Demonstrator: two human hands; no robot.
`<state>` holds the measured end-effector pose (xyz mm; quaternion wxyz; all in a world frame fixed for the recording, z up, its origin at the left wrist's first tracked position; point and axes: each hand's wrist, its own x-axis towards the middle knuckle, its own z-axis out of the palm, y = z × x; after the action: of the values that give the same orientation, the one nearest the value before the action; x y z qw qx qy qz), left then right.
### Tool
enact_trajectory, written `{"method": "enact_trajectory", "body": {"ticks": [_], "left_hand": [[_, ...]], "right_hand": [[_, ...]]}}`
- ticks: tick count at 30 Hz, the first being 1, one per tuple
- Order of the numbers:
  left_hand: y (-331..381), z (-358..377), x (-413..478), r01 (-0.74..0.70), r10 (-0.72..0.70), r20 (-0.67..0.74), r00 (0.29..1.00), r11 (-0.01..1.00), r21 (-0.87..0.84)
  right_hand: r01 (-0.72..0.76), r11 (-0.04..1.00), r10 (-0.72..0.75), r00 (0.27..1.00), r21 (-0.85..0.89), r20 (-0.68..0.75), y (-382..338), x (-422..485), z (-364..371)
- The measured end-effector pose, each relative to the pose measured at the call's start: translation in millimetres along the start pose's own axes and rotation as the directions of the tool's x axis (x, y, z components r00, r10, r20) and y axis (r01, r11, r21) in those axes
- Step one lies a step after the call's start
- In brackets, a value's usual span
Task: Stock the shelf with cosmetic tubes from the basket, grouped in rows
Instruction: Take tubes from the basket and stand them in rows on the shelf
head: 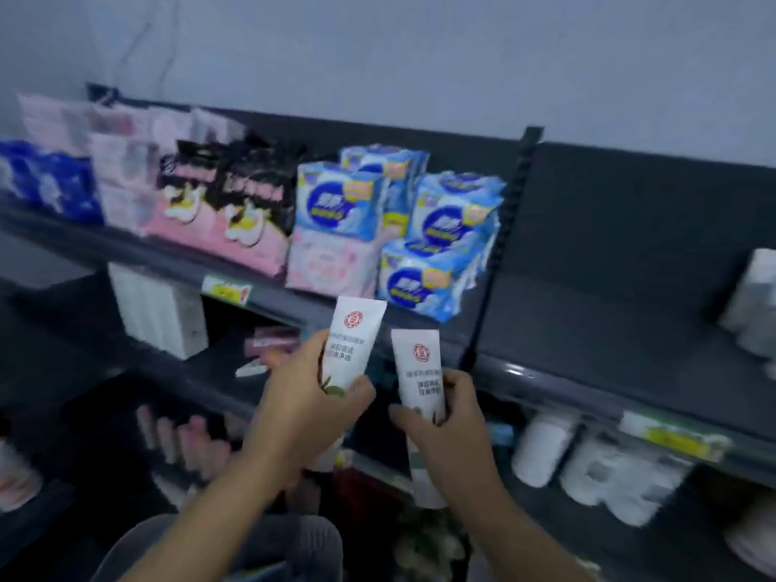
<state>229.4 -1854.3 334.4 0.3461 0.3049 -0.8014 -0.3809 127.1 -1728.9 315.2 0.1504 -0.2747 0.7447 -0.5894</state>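
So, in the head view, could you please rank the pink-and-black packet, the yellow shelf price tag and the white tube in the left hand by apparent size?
1. Pink-and-black packet
2. White tube in the left hand, though closer to the camera
3. Yellow shelf price tag

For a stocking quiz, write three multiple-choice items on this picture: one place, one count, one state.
1. Where are the blue-and-white soft packs?
A. dark top shelf
B. floor
C. basket

2. How many white plastic tubes with red round logos are held?
A. none
B. two
C. four

3. How is the left hand?
A. open flat
B. in a pocket
C. shut on a tube

Key: 1 A, they sit above the shelf's front edge; 2 B, the left tube and the right tube; 3 C, its fingers wrap the left tube, as the right hand grips the other.
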Motion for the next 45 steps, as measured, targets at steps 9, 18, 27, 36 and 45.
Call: {"method": "enact_trajectory", "body": {"ticks": [9, 18, 27, 36, 45], "left_hand": [[179, 95, -8, -0.256, 0.262, 0.072, 0.962, 0.963, -0.088], [295, 238, -57, -0.287, 0.389, 0.330, 0.860, 0.904, -0.316], [421, 333, -47, -0.129, 0.439, 0.334, 0.834, 0.744, -0.656], [491, 423, 58, 0.002, 0.387, 0.591, 0.708, 0.835, -0.550], [477, 517, 107, -0.237, 0.360, 0.732, 0.579, 0.933, -0.271]], "right_hand": [[0.077, 0.988, -0.121, 0.926, -0.136, -0.357, -65, -31, -197], [-0.029, 0.920, -0.228, 0.771, -0.390, -0.594, -35, -60, -380], [-0.065, 0.944, -0.177, 0.729, -0.324, -0.662, 21, -44, -499], [-0.073, 0.944, -0.165, 0.742, -0.323, -0.649, 38, -13, -512], [-0.111, 0.965, -0.087, 0.720, -0.239, -0.688, 48, 3, -512]]}}
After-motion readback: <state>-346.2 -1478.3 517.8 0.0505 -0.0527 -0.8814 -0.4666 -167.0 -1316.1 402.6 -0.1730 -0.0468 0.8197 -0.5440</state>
